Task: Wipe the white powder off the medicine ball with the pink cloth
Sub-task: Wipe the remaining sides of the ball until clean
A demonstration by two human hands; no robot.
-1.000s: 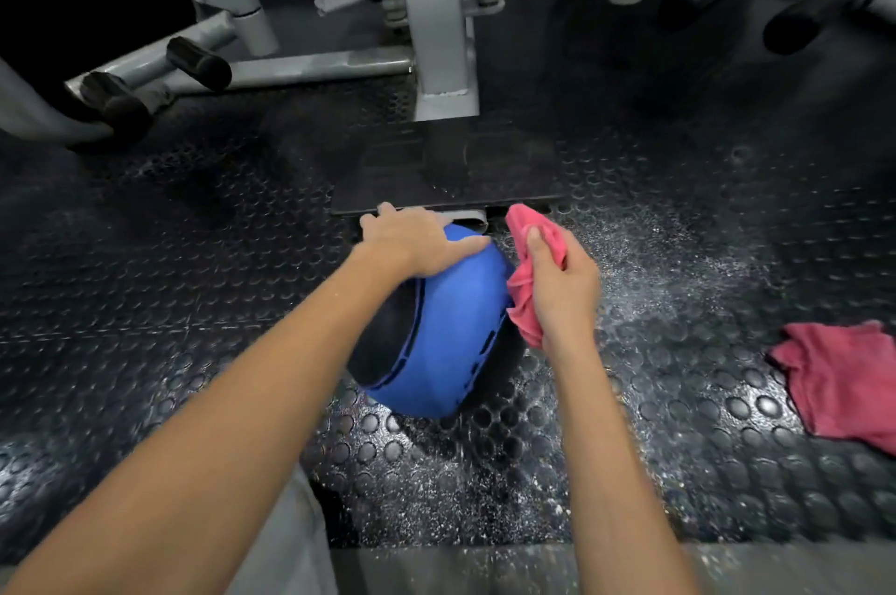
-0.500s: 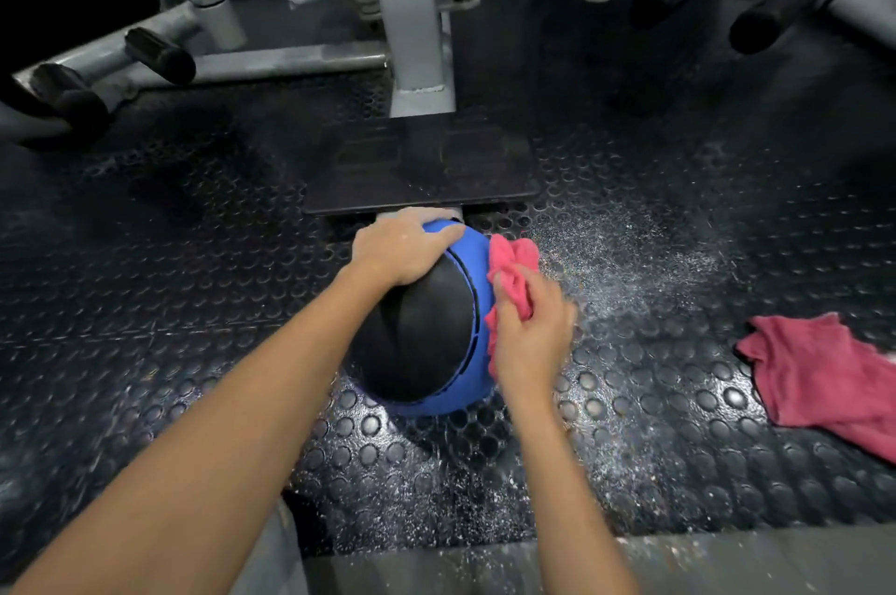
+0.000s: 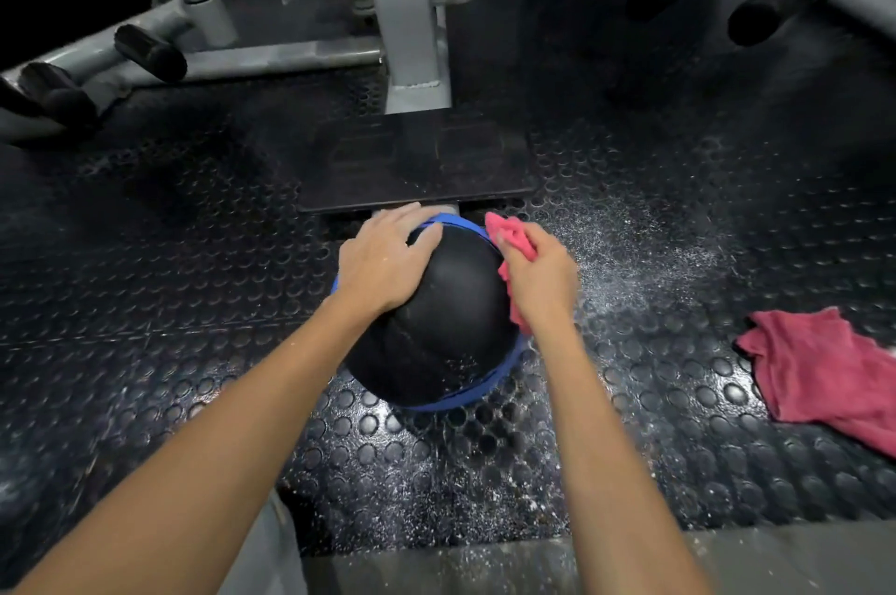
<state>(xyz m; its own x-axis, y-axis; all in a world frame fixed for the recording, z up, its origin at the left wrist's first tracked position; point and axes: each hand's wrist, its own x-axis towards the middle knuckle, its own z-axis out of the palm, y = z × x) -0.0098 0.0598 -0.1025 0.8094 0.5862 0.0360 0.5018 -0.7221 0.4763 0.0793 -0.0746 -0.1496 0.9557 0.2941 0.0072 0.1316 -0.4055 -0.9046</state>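
The medicine ball rests on the studded rubber floor at the centre, its black panel turned up and a blue band showing along its far and right edges. My left hand lies flat on the ball's upper left side, fingers spread over it. My right hand grips a bunched pink cloth and presses it against the ball's right side. Part of the cloth is hidden under my palm. A few faint white specks show on the black panel.
White powder is scattered over the floor to the right of and in front of the ball. A second pink cloth lies at the right. A grey gym machine post with a dark base plate stands just behind the ball.
The ball has rolled under my left hand, so the black panel now faces up instead of the blue side. My right hand with the cloth has stayed against the ball's right side.
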